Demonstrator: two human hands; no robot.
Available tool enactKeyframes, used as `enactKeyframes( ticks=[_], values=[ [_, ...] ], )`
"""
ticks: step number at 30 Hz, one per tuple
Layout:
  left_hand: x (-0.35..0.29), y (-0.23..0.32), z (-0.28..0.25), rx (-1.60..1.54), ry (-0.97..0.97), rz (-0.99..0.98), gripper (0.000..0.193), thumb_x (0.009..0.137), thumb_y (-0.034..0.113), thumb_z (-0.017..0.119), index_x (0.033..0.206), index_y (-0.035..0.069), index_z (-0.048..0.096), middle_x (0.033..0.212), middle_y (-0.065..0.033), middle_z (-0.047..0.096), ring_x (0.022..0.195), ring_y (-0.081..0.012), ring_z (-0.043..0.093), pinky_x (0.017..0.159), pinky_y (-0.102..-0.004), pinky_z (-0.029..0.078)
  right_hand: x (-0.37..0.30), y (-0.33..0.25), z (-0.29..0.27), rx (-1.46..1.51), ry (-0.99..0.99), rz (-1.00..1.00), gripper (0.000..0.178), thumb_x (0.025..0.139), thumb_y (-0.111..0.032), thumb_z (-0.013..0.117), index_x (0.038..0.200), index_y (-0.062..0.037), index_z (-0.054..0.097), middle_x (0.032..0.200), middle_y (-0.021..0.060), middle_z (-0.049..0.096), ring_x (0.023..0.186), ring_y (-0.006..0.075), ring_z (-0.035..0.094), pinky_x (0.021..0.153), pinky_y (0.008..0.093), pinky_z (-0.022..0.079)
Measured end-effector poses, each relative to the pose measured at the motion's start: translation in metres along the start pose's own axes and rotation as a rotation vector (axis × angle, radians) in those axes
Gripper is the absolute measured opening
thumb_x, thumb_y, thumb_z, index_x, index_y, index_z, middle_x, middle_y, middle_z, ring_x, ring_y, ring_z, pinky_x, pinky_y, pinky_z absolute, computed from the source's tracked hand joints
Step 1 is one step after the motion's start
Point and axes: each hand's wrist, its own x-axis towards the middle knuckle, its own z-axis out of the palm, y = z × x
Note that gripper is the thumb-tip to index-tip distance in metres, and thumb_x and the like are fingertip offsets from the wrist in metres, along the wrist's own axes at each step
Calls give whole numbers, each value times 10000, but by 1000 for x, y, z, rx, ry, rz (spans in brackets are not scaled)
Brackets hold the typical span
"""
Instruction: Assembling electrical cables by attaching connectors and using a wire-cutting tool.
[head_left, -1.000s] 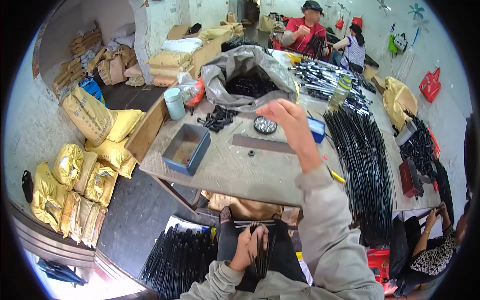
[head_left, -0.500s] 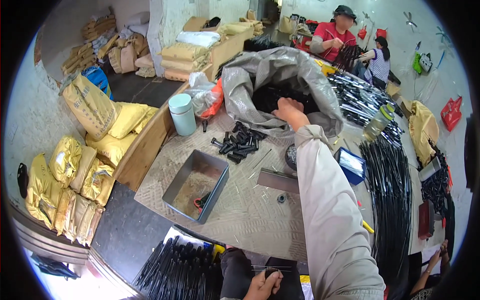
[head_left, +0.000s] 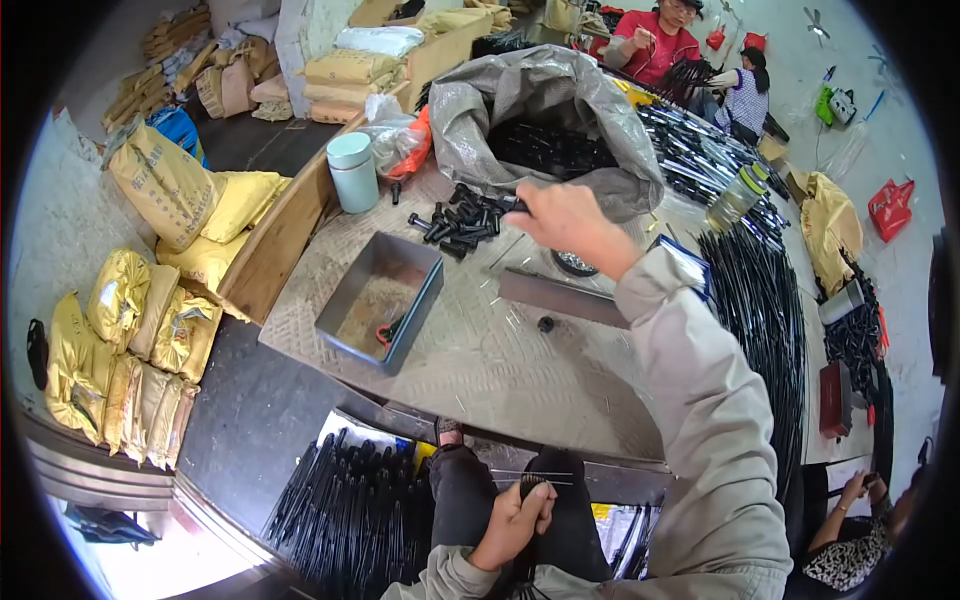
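Observation:
My right hand (head_left: pixel 562 222) is raised over the table just in front of a grey woven sack (head_left: pixel 468 110). Its fingers are closed on a small black part, mostly hidden, at the fingertips. Loose black plastic parts (head_left: pixel 455 222) lie heaped beside it, and more fill the sack. Low over my lap, my left hand (head_left: pixel 512 528) grips a dark bundle with thin metal rods (head_left: pixel 540 478) sticking out sideways. Below the right wrist are a long grey metal box (head_left: pixel 560 297) and a round dish (head_left: pixel 574 264) of small shiny bits.
A grey tray (head_left: pixel 352 350) holds red-handled scissors (head_left: pixel 386 332). A pale green canister (head_left: pixel 353 178) stands at the table's left edge. Long black rods (head_left: pixel 765 330) are stacked to the right, and more black rods (head_left: pixel 345 510) stand low left. Two people work at the far end; another sits at lower right.
My right hand has come out of the sack, back toward me, with a small black part in its fingers. The left hand keeps its grip over my lap. The whole view has shifted slightly.

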Motion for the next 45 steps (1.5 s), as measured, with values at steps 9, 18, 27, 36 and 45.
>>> enactKeyframes(
  ticks=[9, 18, 27, 36, 45],
  values=[
    [-15, -3, 12, -3, -6, 28, 228, 954, 209, 446, 864, 4, 489, 632, -17, 449, 500, -90, 440, 468, -232, 377, 14, -46, 56, 220, 218, -108, 174, 812, -222, 561, 822, -52, 592, 854, 187, 597, 784, 337, 612, 659, 448, 487],
    [-13, -8, 18, -21, 31, -29, 231, 952, 210, 455, 858, 2, 495, 616, -4, 441, 483, -70, 428, 448, -213, 349, 25, -69, 63, -55, -22, -124, 181, 722, -76, 577, 899, -44, 603, 899, 161, 578, 843, 332, 603, 686, 434, 490],
    [-14, -3, 25, 122, 28, 19, 191, 943, 187, 463, 846, 22, 467, 655, -49, 524, 481, -93, 459, 448, -222, 368, -140, -60, -54, 966, 334, -85, 244, 740, -71, 669, 973, -26, 612, 798, 7, 580, 738, 64, 499, 652, 222, 429],
    [-31, -12, 45, 9, -27, 123, 275, 988, 297, 216, 1000, 46, 327, 874, -200, 620, 548, -201, 577, 501, -269, 466, -294, -63, 4, 1567, -1, 382, 231, 793, -110, 667, 985, 15, 640, 818, 46, 651, 681, 49, 542, 615, 177, 428],
    [-49, -13, 67, 51, -47, 98, 249, 987, 258, 236, 985, 28, 332, 1065, -251, 591, 705, -266, 656, 614, -304, 538, -324, -62, 20, 1846, -9, 384, 197, 791, -136, 679, 937, -5, 658, 787, 37, 647, 639, 53, 536, 564, 178, 411]
  ],
)
